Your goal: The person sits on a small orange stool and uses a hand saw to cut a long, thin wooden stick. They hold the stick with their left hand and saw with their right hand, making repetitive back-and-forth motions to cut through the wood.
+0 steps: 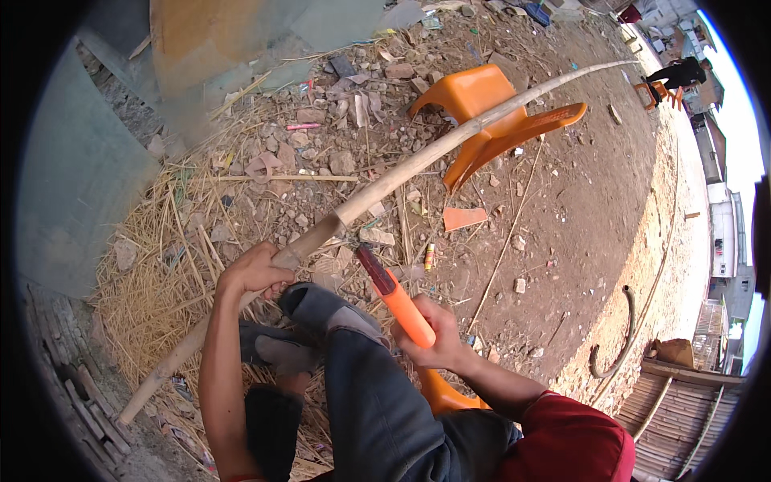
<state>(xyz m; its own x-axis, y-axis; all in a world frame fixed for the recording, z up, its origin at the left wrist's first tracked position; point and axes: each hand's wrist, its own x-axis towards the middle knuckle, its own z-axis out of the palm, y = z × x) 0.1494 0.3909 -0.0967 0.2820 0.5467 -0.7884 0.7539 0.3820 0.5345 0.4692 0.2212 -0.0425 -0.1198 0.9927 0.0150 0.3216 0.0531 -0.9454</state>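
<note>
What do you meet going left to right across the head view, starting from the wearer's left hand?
Left hand → orange-handled tool → flat orange shard → curved pipe → distant person in dark clothing.

Bright daylight, glaring white sky (742, 120) at far right, fisheye-bent edges, black corners.

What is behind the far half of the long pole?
An orange chair and stony dirt. The pole covers a strip of both, so whether it touches the chair cannot be told.
</note>
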